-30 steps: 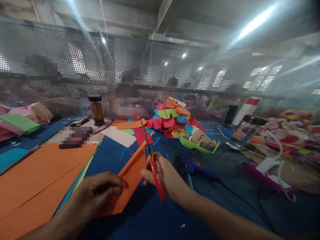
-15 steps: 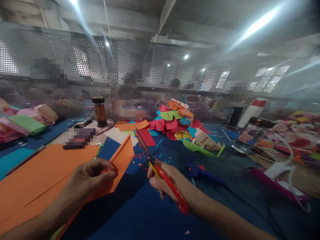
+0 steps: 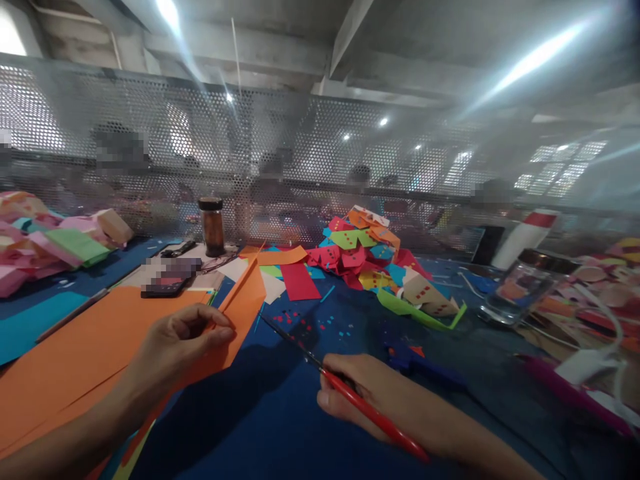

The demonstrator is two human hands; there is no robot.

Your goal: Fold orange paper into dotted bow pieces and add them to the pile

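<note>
My left hand (image 3: pixel 193 340) pinches a folded piece of orange paper (image 3: pixel 247 310) between thumb and fingers, raised above the blue table. In my right hand (image 3: pixel 357 383) is a pair of scissors (image 3: pixel 367 403) with red handles, its dark blades pointing up and left. The blade tips stand a little to the right of the folded orange paper, apart from it. Beneath my left forearm lie large orange sheets (image 3: pixel 90 333). Small red and blue paper bits (image 3: pixel 320 325) are scattered on the table beyond the scissors.
A heap of colourful cut paper (image 3: pixel 350 250) rises at the back centre. A jar of brown liquid (image 3: pixel 212 227), a phone (image 3: pixel 173 279) and pink and green paper pieces (image 3: pixel 75 240) are left. Right are a blue glue gun (image 3: pixel 425 367), a glass jar (image 3: pixel 523 287) and a white cable (image 3: pixel 613 320).
My right hand has moved right and toward me, taking the scissors away from the orange paper's top edge. The blades have come together. My left hand keeps its hold on the paper.
</note>
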